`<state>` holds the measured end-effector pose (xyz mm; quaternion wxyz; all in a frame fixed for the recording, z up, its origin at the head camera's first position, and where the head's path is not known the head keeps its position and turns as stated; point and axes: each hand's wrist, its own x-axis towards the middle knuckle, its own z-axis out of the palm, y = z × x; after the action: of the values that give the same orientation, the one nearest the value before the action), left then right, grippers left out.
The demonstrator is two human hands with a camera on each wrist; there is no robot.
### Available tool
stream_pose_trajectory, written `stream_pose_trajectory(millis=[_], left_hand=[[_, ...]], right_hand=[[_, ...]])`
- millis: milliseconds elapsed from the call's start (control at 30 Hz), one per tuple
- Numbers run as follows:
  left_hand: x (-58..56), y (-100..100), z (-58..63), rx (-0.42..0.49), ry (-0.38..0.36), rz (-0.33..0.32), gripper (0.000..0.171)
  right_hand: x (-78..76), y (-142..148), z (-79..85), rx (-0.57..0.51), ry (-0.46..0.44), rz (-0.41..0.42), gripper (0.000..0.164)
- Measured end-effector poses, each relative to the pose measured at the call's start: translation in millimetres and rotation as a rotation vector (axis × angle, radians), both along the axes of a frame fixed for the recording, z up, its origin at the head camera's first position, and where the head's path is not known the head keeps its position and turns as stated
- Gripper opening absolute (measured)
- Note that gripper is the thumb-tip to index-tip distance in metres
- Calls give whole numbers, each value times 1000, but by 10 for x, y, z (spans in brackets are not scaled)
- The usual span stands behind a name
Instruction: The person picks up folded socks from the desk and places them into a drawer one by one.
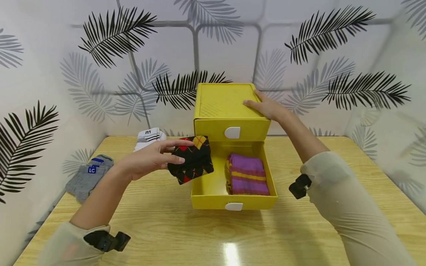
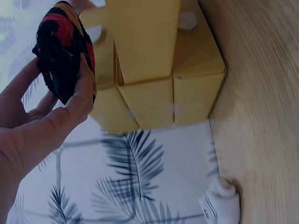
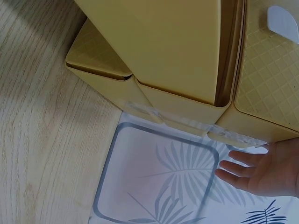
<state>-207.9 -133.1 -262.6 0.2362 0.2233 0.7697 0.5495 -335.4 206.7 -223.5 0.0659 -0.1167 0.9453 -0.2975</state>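
My left hand [image 1: 146,160] holds a folded pair of black socks with red and yellow diamonds [image 1: 196,168], thumb on one side and fingers on the other. The socks are at the left edge of a pulled-out middle drawer [image 1: 210,181] of a yellow drawer unit [image 1: 229,101]. Folded purple socks with yellow stripes [image 1: 247,175] lie in the right part of that drawer. My right hand [image 1: 267,107] rests at the unit's top right edge, thumb on the top. In the right wrist view its fingers [image 3: 238,170] extend straight beside the unit.
Grey folded socks [image 1: 90,177] lie at the table's left edge. White socks with dark stripes [image 1: 149,136] are farther back, left of the unit. The drawers above and below the open one are closed, with a white knob [image 1: 232,132] on the upper. A patterned wall stands behind.
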Motion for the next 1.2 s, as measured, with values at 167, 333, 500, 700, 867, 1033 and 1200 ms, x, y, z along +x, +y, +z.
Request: stream_pose_trajectory(millis=[167,333,500,700,867,1033,1200], left_hand=[[16,273,4,-60,37,-39,51],[-11,495,-50,-221,136,-55,48],[-28,659,-98,-321,198,-90,47],[-2,819,-114,-531,358,-129,46],[98,974,-137,-737,471,-70,47],[164,1001,-161,-764,531,9,50],[167,911,-116,-663,607,83,53]], right_hand=[[-5,-1,-6,-5,-3,-1,79],[-14,0,-17,-3,-2,-5,79],[-23,-2,-23,-15,-1,-4,79],[-31,8,-23,-9,1,-5,79],[-38,6,-18,-6,4,-8,79],[-41,-9,-35,-13,-2,-6,79],[-30,-4,-24,-27,-1,0,79]])
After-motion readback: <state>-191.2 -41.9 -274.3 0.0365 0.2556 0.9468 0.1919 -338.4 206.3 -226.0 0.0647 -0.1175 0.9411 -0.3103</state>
